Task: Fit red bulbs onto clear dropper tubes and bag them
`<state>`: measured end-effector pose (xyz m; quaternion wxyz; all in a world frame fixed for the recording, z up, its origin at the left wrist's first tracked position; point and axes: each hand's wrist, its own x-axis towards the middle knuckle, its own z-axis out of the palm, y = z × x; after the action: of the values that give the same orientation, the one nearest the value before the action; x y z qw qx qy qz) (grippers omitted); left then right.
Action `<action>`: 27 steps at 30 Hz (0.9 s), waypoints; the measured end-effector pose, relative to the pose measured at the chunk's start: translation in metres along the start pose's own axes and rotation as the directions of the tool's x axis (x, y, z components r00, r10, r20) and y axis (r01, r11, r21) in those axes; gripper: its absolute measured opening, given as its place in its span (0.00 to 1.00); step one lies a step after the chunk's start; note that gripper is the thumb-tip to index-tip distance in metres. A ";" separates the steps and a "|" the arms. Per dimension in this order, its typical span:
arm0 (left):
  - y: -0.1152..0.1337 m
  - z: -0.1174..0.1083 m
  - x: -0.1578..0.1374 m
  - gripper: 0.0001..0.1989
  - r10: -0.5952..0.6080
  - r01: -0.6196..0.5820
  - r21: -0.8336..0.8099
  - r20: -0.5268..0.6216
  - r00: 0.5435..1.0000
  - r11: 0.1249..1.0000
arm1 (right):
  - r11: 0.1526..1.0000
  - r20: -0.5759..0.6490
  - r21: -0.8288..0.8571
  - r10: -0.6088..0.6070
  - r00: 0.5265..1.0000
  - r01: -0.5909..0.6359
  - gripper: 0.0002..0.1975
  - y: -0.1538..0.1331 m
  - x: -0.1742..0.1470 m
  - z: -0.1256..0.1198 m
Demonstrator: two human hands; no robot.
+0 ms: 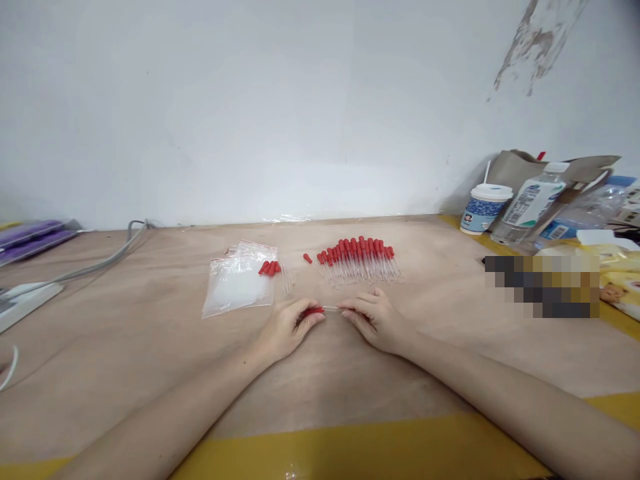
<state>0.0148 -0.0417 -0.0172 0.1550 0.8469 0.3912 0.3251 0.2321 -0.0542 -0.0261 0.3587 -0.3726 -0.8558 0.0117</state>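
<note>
A: Red rubber in your left hand [289, 328], clear glass in your right hand [376, 321]: you're holding one dropper [325, 309] just above the table [320, 380], level between both hands. Left fingers are pinched shut around the red bulb, right fingers closed on the far end of the tube.

B: So which step is that?

A: Looks to me like seating the bulb on the tube. Your next move probably calls for a straight, gentle push along the tube, since thin glass could snap if you bend it.

B: And beyond the hands?

A: Just past them lies the row of finished droppers [361, 261], with one loose bulb [307, 258] beside it. To the left, spare red bulbs [269, 268] lie on clear plastic bags [239, 285]. Far right, a paper cup [485, 208] and a water bottle [531, 202].
</note>
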 end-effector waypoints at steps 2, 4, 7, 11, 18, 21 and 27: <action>0.000 0.000 0.000 0.10 -0.005 0.005 -0.022 -0.004 1.000 1.000 | 1.000 0.018 0.019 -0.001 1.000 0.001 0.11 0.000 0.000 0.001; -0.001 0.001 -0.001 0.10 -0.009 0.009 -0.054 -0.013 1.000 0.999 | 0.999 0.030 0.033 0.004 1.000 -0.005 0.11 0.000 0.000 0.002; -0.002 0.001 -0.002 0.09 -0.020 0.018 -0.095 -0.018 1.000 0.995 | 0.999 0.032 0.048 0.011 0.999 -0.013 0.10 -0.001 0.001 0.002; -0.004 0.001 -0.004 0.09 -0.021 0.021 -0.162 0.004 1.000 0.987 | 0.994 0.086 0.109 0.015 0.996 -0.025 0.11 -0.001 0.005 0.001; 0.003 -0.003 -0.005 0.09 0.037 -0.023 -0.108 0.130 0.991 0.994 | 0.998 0.163 0.027 -0.056 0.985 0.052 0.11 0.006 0.009 -0.005; 0.005 -0.003 -0.004 0.10 0.023 -0.018 -0.048 0.107 0.994 0.999 | 0.981 0.097 -0.143 -0.116 0.989 0.129 0.11 0.003 0.007 -0.003; 0.002 -0.002 -0.002 0.09 0.040 -0.040 0.014 0.023 0.999 0.999 | 0.970 0.035 -0.181 -0.158 0.987 0.162 0.11 0.003 0.005 0.002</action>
<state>0.0139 -0.0445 -0.0156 0.1467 0.8593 0.3749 0.3155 0.2303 -0.0486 -0.0251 0.3138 -0.3338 -0.8841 -0.0922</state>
